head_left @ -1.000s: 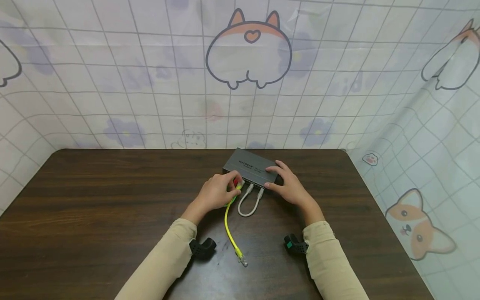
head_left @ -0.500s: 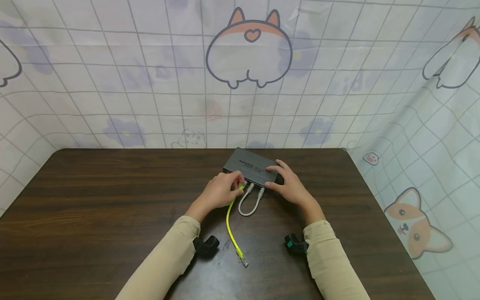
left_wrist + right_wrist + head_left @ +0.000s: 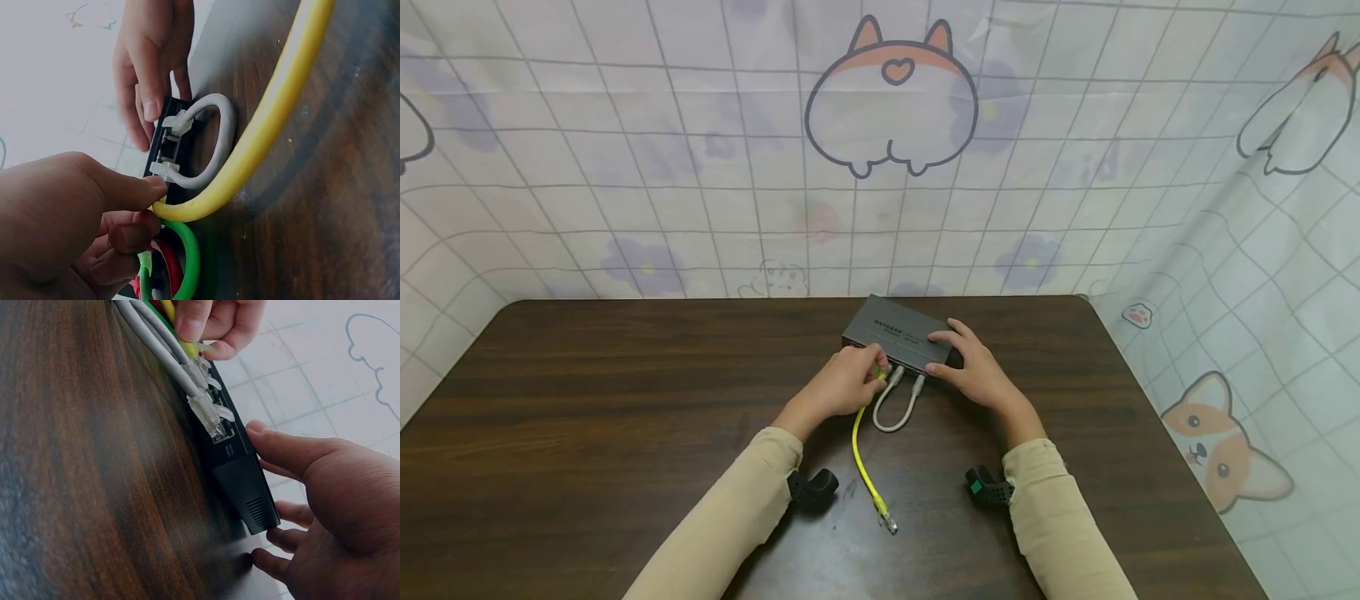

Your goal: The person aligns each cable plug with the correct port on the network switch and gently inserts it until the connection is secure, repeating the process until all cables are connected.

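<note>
A dark grey Netgear network switch (image 3: pixel 897 332) lies near the table's back edge. My left hand (image 3: pixel 842 385) pinches the plug end of a yellow network cable (image 3: pixel 866 475) between thumb and fingers at the switch's front. That plug is mostly hidden by the fingers. The cable's other plug (image 3: pixel 889 524) lies loose toward me. My right hand (image 3: pixel 985 379) holds the switch's right end, thumb (image 3: pixel 275 442) at the front edge and fingers beyond. A short grey cable (image 3: pixel 225 140) loops between two ports. Green (image 3: pixel 190 250) and red (image 3: pixel 170 265) cables sit beneath my left hand.
The switch stands on a dark wooden table (image 3: pixel 625 417). Behind it hangs a white gridded curtain (image 3: pixel 715 167) with cartoon dogs, which also runs along the right side. Each wrist wears a black strap device, the left one (image 3: pixel 814 490) close to the yellow cable.
My left hand has shifted slightly right along the switch's front with the yellow cable, whose loose end moved slightly with it. My right hand keeps its hold on the switch.
</note>
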Demonstrator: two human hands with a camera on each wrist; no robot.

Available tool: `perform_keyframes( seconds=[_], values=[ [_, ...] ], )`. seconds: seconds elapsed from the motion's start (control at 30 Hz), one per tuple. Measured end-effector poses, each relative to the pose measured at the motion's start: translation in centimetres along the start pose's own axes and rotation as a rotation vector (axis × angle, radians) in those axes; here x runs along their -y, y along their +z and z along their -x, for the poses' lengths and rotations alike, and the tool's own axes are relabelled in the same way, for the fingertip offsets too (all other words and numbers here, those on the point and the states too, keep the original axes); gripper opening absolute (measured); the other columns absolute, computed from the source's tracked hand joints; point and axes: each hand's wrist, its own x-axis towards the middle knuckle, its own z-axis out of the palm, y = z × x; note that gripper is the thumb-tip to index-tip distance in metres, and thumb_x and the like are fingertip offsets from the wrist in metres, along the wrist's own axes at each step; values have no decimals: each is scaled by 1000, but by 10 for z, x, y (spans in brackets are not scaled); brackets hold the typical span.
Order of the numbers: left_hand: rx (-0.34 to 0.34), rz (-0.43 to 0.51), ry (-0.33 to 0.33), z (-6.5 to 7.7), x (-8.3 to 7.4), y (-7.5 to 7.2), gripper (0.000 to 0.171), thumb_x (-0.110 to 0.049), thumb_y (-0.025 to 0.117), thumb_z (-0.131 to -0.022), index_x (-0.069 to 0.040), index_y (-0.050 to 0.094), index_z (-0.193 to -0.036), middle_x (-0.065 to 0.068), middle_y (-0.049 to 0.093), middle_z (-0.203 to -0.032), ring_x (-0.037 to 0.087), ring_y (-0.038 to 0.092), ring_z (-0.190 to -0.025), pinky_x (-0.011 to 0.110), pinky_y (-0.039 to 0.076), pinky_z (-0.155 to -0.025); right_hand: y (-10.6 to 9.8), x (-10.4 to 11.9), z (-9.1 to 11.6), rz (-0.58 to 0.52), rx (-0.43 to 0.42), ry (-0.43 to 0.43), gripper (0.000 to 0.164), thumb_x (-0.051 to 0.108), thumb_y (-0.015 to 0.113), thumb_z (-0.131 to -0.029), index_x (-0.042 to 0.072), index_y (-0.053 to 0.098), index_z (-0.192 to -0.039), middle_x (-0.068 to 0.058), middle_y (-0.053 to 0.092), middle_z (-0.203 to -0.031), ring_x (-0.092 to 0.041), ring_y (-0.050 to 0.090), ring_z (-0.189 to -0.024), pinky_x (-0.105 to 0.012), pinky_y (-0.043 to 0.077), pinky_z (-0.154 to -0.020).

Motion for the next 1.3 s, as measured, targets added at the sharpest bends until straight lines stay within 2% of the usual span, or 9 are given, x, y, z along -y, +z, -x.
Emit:
perform_keyframes(
  seconds=[0.5,0.9,1.13,1.3],
  values=[
    [17,-37,12,-6,-3,-3,15,-14,66,-91,-8,60,-103,-1,54,-71,10,50,-59,27,43,-61,0,0,0,7,1,3,53,28,65,-93,12,48,-140,-19,16,-160,-44,22,-145,-64,26,-109],
    [69,-64,2,-7,-8,-7,13,-15,63,-94,-9,58,-104,0,54,-72,11,51,-59,27,42,-59,-1,0,0,-10,2,5,52,28,64,-93,11,48,-139,-19,16,-160,-44,21,-145,-64,26,-109],
    [58,-114,32,-8,-9,-6,14,-16,63,-94,-8,57,-103,0,55,-75,11,50,-60,28,42,-60,0,-2,0,-6,3,0,53,27,65,-93,11,47,-140,-20,15,-160,-45,21,-145,-64,27,-109],
    [58,-107,27,-8,-9,-6,14,-16,63,-94,-8,57,-104,0,55,-75,12,50,-59,27,41,-58,0,-2,0,-11,6,7,52,27,64,-94,12,47,-140,-19,15,-160,-43,21,-145,-64,27,-109]
  ],
)
